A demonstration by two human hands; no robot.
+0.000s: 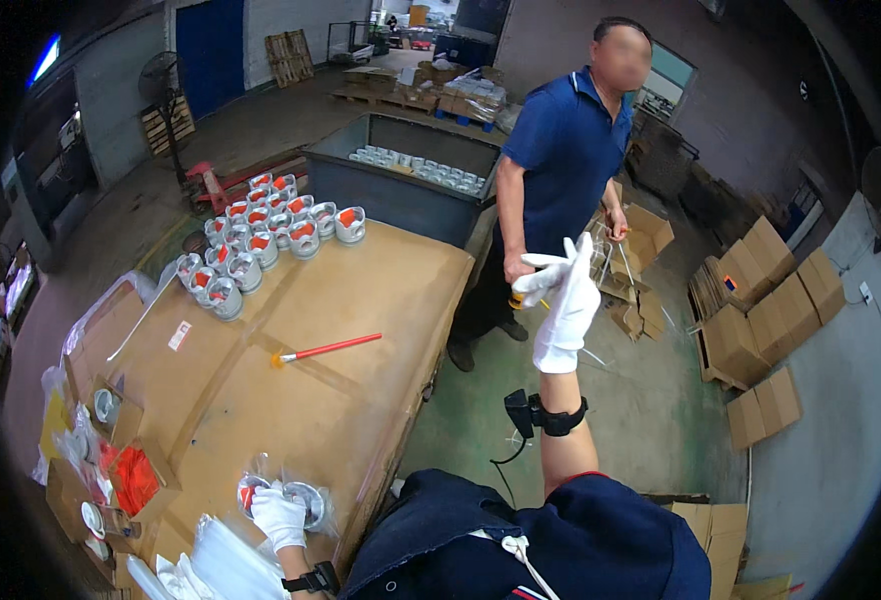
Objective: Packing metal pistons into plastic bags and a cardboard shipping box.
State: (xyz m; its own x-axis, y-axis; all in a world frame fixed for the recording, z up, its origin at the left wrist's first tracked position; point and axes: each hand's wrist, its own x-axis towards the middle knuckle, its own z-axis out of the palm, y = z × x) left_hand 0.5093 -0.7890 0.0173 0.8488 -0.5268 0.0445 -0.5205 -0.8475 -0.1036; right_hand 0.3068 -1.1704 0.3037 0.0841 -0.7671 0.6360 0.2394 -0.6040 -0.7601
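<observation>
My left hand, in a white glove, is at the near edge of the cardboard-covered table. Its fingers are closed on a metal piston with red inside, wrapped in clear plastic. Against the same hand rests a second bagged piston. Raised off the table to the right, my gloved right hand holds nothing, its fingers stretched out. Further back on the table stand rows of silver pistons, many with orange-red pieces inside. A red-handled brush lies mid-table.
A person in a blue shirt stands beyond my right hand, holding pale straps. Behind the table is a grey metal bin of pistons. Plastic bags and an open box with red material lie near left. Cartons line the right wall.
</observation>
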